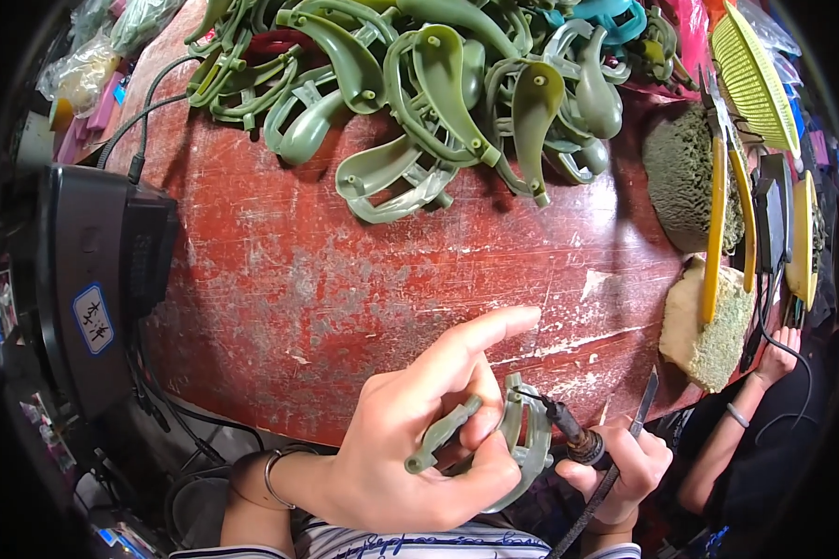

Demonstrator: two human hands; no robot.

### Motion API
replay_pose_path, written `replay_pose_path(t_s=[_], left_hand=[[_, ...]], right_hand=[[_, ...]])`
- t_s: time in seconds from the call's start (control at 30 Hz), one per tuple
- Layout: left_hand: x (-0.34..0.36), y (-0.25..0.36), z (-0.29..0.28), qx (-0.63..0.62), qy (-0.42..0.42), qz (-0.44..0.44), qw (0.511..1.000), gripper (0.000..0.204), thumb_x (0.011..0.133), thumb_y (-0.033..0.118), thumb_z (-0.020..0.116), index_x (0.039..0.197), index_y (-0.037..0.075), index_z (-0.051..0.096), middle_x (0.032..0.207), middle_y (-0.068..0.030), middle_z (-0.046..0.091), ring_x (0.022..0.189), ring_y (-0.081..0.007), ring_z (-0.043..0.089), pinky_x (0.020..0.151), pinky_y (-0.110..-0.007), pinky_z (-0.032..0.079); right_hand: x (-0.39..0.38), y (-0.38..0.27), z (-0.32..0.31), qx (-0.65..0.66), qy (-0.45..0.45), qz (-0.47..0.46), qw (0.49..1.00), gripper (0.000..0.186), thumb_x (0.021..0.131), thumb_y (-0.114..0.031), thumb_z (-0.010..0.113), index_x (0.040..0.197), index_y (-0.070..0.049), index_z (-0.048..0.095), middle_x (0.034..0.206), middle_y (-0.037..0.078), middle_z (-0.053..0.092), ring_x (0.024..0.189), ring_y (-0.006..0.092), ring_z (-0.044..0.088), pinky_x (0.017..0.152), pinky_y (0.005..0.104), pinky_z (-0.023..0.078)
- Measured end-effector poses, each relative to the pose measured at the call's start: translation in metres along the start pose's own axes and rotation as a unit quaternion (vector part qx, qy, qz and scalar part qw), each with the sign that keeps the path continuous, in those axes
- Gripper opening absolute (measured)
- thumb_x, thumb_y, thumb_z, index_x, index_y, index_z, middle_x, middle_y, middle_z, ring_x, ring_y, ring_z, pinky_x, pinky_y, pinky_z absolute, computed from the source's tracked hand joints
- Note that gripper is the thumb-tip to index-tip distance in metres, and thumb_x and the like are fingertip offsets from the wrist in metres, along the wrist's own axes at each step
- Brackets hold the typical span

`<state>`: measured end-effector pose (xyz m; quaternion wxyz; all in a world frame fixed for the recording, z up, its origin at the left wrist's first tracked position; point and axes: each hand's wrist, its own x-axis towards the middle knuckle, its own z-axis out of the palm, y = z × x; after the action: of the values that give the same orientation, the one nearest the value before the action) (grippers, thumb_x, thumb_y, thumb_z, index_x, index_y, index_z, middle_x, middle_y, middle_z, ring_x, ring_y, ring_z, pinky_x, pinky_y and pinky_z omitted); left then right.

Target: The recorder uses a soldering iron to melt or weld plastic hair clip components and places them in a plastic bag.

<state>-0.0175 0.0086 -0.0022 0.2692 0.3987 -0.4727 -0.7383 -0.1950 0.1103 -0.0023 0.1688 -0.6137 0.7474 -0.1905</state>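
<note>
My left hand [396,447] is closed around a green moulded wax-like piece [534,436], its index finger stretched out above it. One end of the piece shows between my fingers; its looped frame sticks out to the right. My right hand [636,473] grips a dark soldering-iron-like heated pen [583,442] whose thin bent tip is at the frame's upper edge. I cannot tell whether the tip touches. A slim craft knife [644,402] is held in that same hand, blade pointing up and away. Both hands are at the near edge of the table.
Several green curved pieces [443,93] are heaped on the far side of the red worn table [280,279]. A black box [89,279] with cables stands left. Yellow-handled cutters [715,224] lean on foam blocks [685,177] at right, below a yellow-green basket [760,79]. Another person's arm [741,410] is at lower right.
</note>
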Motion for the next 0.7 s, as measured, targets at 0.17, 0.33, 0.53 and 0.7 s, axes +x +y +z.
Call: replay_pose_path(t_s=[0.17,0.33,0.53,0.7], left_hand=[[0.0009,-0.0029,-0.0009,0.004,-0.005,0.021,1.000,0.060,0.065,-0.005,0.051,0.122,-0.007,0.036,0.062,0.0042,0.040,0.056,-0.0014,0.036,0.054,-0.015,0.031],[0.0010,-0.0040,0.0002,0.004,0.000,0.027,1.000,0.059,0.064,-0.006,0.050,0.122,-0.007,0.036,0.061,0.0045,0.039,0.056,-0.0013,0.036,0.053,-0.015,0.030],[0.0011,-0.0024,0.0015,-0.001,0.004,0.021,1.000,0.059,0.064,-0.006,0.050,0.122,-0.008,0.036,0.061,0.0047,0.039,0.056,-0.0012,0.036,0.053,-0.015,0.030],[0.0004,-0.0031,0.0018,-0.007,0.006,0.017,1.000,0.059,0.064,-0.006,0.050,0.122,-0.008,0.036,0.061,0.0046,0.039,0.056,-0.0013,0.036,0.054,-0.015,0.030]], right_hand=[[-0.0013,0.0017,0.0006,-0.005,0.008,-0.004,1.000,0.058,0.061,-0.057,0.064,0.060,0.000,0.056,0.050,0.006,0.050,0.043,0.0194,0.052,0.043,0.0268,0.039],[-0.0008,0.0037,0.0011,-0.002,0.005,-0.003,1.000,0.058,0.061,-0.058,0.064,0.059,-0.001,0.055,0.049,0.006,0.049,0.042,0.0189,0.052,0.043,0.0268,0.039],[-0.0015,0.0082,0.0019,0.000,0.004,-0.035,0.999,0.058,0.061,-0.058,0.064,0.058,-0.001,0.054,0.049,0.006,0.049,0.042,0.0185,0.051,0.042,0.0269,0.039],[-0.0014,0.0069,0.0018,-0.011,0.010,-0.034,0.999,0.058,0.062,-0.058,0.063,0.058,-0.001,0.053,0.048,0.005,0.048,0.041,0.0182,0.050,0.041,0.0270,0.038]])
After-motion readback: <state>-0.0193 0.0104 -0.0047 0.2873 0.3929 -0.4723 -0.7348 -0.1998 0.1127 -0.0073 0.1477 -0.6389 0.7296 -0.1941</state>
